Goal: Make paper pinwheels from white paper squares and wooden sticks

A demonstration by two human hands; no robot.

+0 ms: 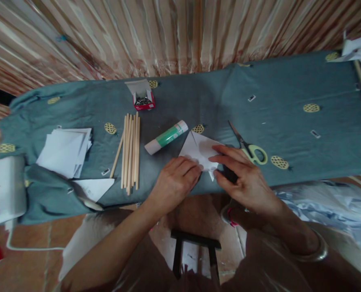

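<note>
A white sheet of paper [195,148], with slits or creases running in from its corners, lies at the near edge of the cloth-covered table. My left hand [178,180] has its fingers curled together on the paper's near left side, gripping it. On the right side of the sheet, my right hand [239,172] rests with its fingers apart, fingertips touching the paper. A small cut flap [211,175] sticks out toward me between the hands. Scissors [250,149] with pale green handles lie just beyond my right hand. A green and white glue stick [166,137] lies left of the paper.
Several wooden sticks [130,152] lie left of the glue stick, with an open red box of metal pins [143,99] behind them. A stack of white paper [65,151] sits farther left, near a white device [5,190]. A paper pinwheel [358,52] on a stick lies far right.
</note>
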